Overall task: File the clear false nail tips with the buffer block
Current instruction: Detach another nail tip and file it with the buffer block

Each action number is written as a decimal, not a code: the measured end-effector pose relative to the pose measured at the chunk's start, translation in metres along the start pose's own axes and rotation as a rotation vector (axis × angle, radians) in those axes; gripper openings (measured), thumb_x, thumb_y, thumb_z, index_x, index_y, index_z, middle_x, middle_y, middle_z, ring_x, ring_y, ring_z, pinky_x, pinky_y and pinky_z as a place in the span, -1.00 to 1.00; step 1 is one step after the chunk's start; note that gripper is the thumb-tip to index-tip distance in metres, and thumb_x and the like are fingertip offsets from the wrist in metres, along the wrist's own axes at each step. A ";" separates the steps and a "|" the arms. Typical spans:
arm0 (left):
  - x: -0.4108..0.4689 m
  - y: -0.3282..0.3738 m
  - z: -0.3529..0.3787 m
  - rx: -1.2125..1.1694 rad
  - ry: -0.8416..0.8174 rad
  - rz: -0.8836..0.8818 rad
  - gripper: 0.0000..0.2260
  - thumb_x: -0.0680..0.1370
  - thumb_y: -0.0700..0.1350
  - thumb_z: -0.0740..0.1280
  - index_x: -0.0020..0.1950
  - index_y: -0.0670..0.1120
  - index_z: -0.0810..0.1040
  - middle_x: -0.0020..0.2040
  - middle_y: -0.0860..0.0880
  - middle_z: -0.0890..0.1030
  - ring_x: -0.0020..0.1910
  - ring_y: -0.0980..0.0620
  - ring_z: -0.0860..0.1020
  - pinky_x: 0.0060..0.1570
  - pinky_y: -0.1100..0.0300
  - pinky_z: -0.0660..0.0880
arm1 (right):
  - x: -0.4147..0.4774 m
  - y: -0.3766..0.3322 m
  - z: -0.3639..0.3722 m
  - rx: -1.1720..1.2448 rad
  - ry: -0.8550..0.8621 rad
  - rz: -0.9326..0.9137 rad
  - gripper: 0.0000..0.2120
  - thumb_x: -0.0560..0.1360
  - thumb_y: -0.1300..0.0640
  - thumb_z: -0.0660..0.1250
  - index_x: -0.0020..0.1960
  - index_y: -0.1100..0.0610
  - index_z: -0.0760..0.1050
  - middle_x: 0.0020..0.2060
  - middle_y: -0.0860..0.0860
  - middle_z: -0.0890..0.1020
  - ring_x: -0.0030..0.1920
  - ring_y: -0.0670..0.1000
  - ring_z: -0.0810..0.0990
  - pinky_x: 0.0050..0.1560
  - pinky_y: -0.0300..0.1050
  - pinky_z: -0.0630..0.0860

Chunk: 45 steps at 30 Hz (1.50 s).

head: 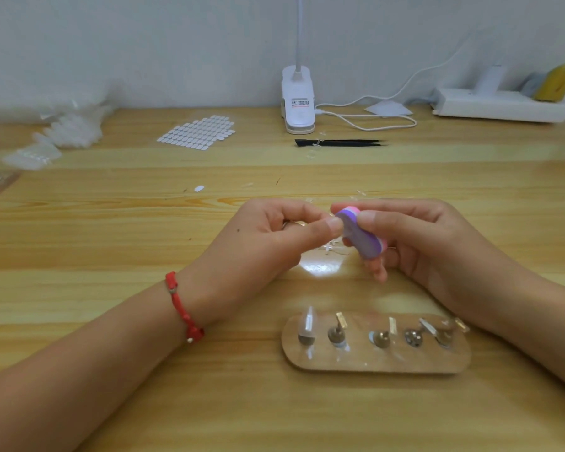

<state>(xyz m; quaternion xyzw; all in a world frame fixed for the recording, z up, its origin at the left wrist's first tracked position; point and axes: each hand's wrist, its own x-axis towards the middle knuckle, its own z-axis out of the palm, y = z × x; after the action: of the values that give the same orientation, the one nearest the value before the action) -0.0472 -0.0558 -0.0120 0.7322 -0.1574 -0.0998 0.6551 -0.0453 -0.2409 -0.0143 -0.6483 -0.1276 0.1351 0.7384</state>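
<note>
The pale wooden desk (111,243) carries an oval wooden stand (372,365) with metal holders at its near edge. Farther back lie black tweezers (340,143), a sheet of white oval tabs (198,132) and a white lamp base (298,102) with its cable (372,120). A heap of clear false nail tips (75,128) sits far left and a white power strip (499,104) far right.

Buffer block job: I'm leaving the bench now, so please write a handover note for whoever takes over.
Left grip pinches a mostly hidden nail tip at the buffer block, which the right grip holds above the wooden table.
One clear tip stands on the leftmost holder of the display stand; four holders are bare.
Loose clear pieces lie under the hands.
Done: unclear. Left: finish this tip, then likely the rest.
</note>
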 end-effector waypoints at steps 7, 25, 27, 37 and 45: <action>0.001 0.000 0.000 -0.037 0.005 0.001 -0.88 0.39 0.00 0.43 -0.27 -0.03 0.64 -0.52 0.08 0.18 -0.57 0.15 0.10 -0.59 0.37 0.11 | 0.001 0.000 -0.002 0.019 -0.004 0.010 -0.78 0.31 0.15 0.45 -0.06 0.13 0.72 -0.33 0.17 0.57 -0.45 -0.02 0.50 -0.45 -0.25 0.48; 0.000 -0.001 0.002 -0.004 0.028 0.025 -0.84 0.36 0.02 0.37 -0.23 -0.06 0.63 -0.54 0.09 0.18 -0.56 0.15 0.11 -0.56 0.38 0.14 | 0.002 0.002 -0.003 0.006 -0.001 0.017 -0.82 0.34 0.17 0.40 -0.11 0.13 0.72 -0.42 0.11 0.50 -0.50 -0.03 0.46 -0.49 -0.28 0.42; 0.000 -0.001 0.005 0.035 0.017 0.051 -0.84 0.35 0.03 0.37 -0.24 -0.06 0.63 -0.54 0.09 0.18 -0.55 0.16 0.12 -0.54 0.42 0.17 | 0.001 0.003 -0.002 0.003 0.004 0.003 -0.79 0.34 0.13 0.40 -0.07 0.13 0.72 -0.41 0.08 0.55 -0.46 -0.02 0.49 -0.46 -0.27 0.45; -0.001 0.000 0.007 0.051 0.031 0.056 -0.81 0.35 0.03 0.37 -0.24 -0.09 0.62 -0.54 0.08 0.18 -0.55 0.17 0.13 -0.52 0.48 0.21 | 0.001 0.002 -0.001 0.027 0.012 -0.011 -0.80 0.35 0.17 0.46 -0.04 0.18 0.69 -0.37 0.07 0.57 -0.43 -0.02 0.49 -0.43 -0.26 0.48; -0.002 0.001 0.009 0.058 0.029 0.066 -0.90 0.42 -0.05 0.39 -0.27 -0.05 0.61 -0.52 0.04 0.19 -0.55 0.16 0.13 -0.53 0.46 0.21 | 0.002 0.004 -0.001 0.028 0.019 -0.024 -0.79 0.35 0.14 0.39 -0.06 0.13 0.71 -0.35 0.09 0.55 -0.43 -0.04 0.45 -0.44 -0.27 0.44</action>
<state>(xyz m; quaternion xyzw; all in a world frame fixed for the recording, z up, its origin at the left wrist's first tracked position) -0.0528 -0.0635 -0.0123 0.7468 -0.1747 -0.0626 0.6386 -0.0434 -0.2403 -0.0180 -0.6376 -0.1264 0.1219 0.7501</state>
